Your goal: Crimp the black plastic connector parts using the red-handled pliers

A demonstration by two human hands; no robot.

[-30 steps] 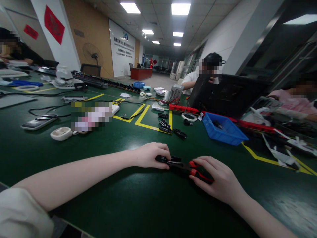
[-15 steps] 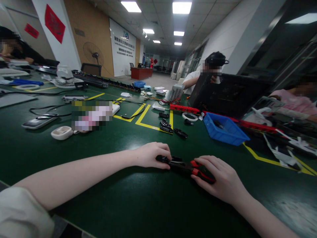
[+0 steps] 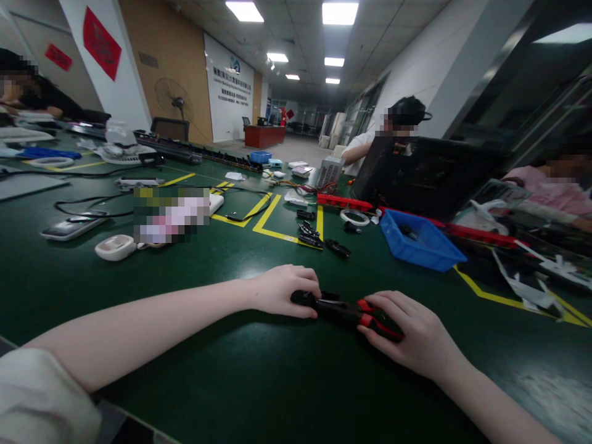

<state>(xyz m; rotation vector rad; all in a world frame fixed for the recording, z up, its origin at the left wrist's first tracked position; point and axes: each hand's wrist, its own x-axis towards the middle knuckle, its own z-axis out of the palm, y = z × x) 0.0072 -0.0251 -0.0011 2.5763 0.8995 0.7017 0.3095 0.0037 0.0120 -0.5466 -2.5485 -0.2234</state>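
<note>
My right hand [image 3: 409,330] is closed round the red and black handles of a pair of pliers [image 3: 365,313] low over the green table. The pliers' dark jaws point left, toward my left hand [image 3: 289,291]. That hand pinches a small black part [image 3: 303,298] between thumb and fingers, right at the jaws' tip. Whether the jaws bite on the part I cannot make out, since black lies against black. Beyond my hands, several black plastic pieces [image 3: 309,235] lie by the yellow tape.
A blue bin [image 3: 420,242] stands to the right, before a large black case [image 3: 425,176]. A white cable coil [image 3: 354,217] and a grey metal box [image 3: 328,172] lie further back. To the left are a white earphone-like case [image 3: 115,247] and a dark handheld device [image 3: 74,227]. Other people sit around.
Both hands stay almost in place. The pliers and my right hand have shifted very slightly to the right.
</note>
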